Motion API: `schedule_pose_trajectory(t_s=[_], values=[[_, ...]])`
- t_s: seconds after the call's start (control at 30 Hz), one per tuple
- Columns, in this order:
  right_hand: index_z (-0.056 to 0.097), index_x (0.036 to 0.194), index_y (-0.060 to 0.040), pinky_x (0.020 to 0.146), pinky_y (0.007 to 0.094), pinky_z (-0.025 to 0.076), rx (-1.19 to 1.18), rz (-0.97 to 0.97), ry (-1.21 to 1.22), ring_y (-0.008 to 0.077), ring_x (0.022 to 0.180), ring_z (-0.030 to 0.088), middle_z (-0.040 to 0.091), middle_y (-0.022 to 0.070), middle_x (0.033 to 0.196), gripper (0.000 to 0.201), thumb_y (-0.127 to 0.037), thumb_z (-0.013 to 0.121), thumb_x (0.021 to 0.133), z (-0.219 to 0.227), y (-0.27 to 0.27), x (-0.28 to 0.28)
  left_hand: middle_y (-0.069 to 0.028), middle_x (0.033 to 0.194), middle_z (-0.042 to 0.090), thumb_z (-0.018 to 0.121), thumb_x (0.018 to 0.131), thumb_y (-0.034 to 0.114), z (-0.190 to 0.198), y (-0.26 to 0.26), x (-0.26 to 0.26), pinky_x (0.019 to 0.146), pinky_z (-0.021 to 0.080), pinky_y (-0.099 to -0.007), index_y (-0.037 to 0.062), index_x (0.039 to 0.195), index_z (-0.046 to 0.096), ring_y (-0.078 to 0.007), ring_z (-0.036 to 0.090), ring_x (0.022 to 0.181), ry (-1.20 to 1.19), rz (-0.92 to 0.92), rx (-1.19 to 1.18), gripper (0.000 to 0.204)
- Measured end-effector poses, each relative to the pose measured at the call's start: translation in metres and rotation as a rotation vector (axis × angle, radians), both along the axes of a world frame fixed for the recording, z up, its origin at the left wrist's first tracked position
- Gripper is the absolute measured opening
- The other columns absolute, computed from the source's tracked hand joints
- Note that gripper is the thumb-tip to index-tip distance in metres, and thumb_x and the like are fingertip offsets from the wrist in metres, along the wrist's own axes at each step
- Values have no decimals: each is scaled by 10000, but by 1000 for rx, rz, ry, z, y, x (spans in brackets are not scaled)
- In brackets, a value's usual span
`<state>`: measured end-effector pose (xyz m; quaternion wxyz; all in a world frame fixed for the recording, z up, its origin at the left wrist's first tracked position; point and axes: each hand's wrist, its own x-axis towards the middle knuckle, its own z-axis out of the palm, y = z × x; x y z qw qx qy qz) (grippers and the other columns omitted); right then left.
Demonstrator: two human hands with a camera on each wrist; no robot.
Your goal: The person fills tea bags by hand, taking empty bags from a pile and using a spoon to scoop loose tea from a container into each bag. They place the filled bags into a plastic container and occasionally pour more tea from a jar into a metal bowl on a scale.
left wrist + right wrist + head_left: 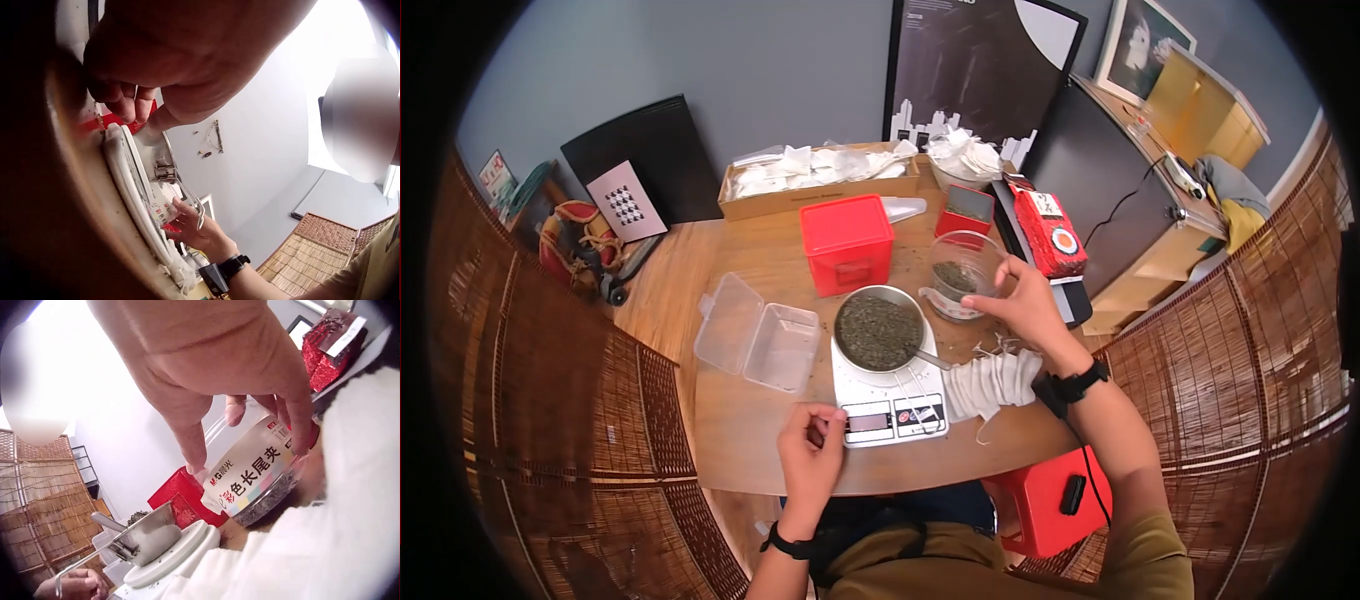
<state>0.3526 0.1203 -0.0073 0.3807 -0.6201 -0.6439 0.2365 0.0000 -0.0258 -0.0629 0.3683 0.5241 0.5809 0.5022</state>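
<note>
My right hand (pixel 1035 305) grips a round clear plastic tub (pixel 250 472) with a printed label, thumb on the near side and fingers on the far side. Crushed dried leaves cover the tub's bottom. Left of it, a white kitchen scale (pixel 855 385) bears a steel pan (pixel 156 540) full of dried green leaves (pixel 880 330), with a spoon (pixel 930 357) stuck in them. The pan's wire handle points toward me. At the scale's front left corner is my left hand (pixel 810 450), fingers loosely curled, fingertips right at the edge, holding nothing.
White cloth drawstring bags (pixel 995 383) lie in a row right of the scale. An open clear box (pixel 785 340) stands left, a red lidded canister (pixel 847 245) behind. Farther back are a carton (pixel 820 200) of white pouches, a small red tin (pixel 965 222) and a red foil package (pixel 1055 235).
</note>
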Motion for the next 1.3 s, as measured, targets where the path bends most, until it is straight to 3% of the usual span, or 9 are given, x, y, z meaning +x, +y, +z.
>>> schedule_pose_trajectory(t_s=[0.07, 0.13, 0.2, 0.3, 0.63, 0.8, 1.0, 1.07, 1.3], values=[[530, 886, -83, 643, 336, 487, 44, 18, 48, 133, 737, 587, 609, 23, 779, 570, -304, 1035, 741, 1, 1, -2, -4, 831, 591, 787, 989, 42, 1, 0, 6, 608, 412, -242, 5, 952, 701, -70, 509, 709, -63, 19, 0, 100], [543, 957, -87, 810, 282, 526, -236, -11, -36, 132, 967, 645, 663, 26, 980, 486, -193, 995, 811, 22, -5, -8, 8, 868, 597, 769, 1006, 36, 11, -4, 11, 638, 413, -226, 7, 970, 683, -60, 510, 735, -89, 46, 38, 98], [588, 1111, -70, 796, 265, 525, -214, 32, -37, 121, 1024, 652, 697, 37, 1060, 486, -213, 972, 849, 18, -11, 0, -2, 892, 601, 761, 1011, 32, 21, -6, 19, 655, 417, -227, 6, 979, 675, -65, 515, 746, -95, 44, 68, 96], [627, 1350, -42, 776, 360, 574, 224, 25, -42, 174, 1008, 689, 673, 97, 1242, 531, -251, 886, 936, 29, -44, 15, -22, 931, 607, 752, 1010, 18, 35, -7, 33, 682, 424, -234, 5, 989, 663, -79, 525, 767, -109, 35, 138, 92], [718, 1182, -25, 706, 290, 505, -138, 62, -33, 157, 868, 628, 610, 67, 1074, 230, -1, 753, 956, 8, -144, 55, -58, 968, 627, 783, 960, -33, 69, -5, 76, 697, 441, -255, 9, 994, 695, -107, 547, 789, -65, -220, 248, 103], [709, 1067, -6, 726, 304, 492, -4, 2, -11, 187, 873, 629, 625, 94, 1017, 106, 27, 718, 966, 34, -153, 33, -82, 1036, 668, 794, 954, -30, 75, -2, 76, 682, 461, -250, 9, 1033, 705, -109, 575, 772, -25, -442, 256, 126], [716, 1017, -9, 855, 372, 550, 205, 287, 43, 306, 988, 705, 705, 134, 1063, 178, 101, 729, 878, 82, -136, -11, -130, 1222, 690, 911, 852, 3, 94, 9, 79, 732, 520, -278, 5, 1270, 715, -130, 619, 814, -48, -486, 298, 462], [711, 1010, -9, 859, 380, 551, 214, 415, 164, 305, 971, 710, 715, 144, 1069, 188, 106, 741, 864, 88, -124, -36, -153, 1283, 673, 891, 883, 53, 116, 18, 80, 731, 539, -355, -11, 1382, 672, -248, 644, 839, -48, -387, 382, 548], [719, 1037, -15, 797, 400, 568, 381, 560, 22, 320, 907, 704, 724, 125, 1056, 217, 116, 731, 864, 97, -80, -93, -159, 1124, 751, 893, 840, 13, 102, 38, 33, 814, 565, -356, 6, 1357, 718, -252, 668, 870, 104, -400, 361, 546]])
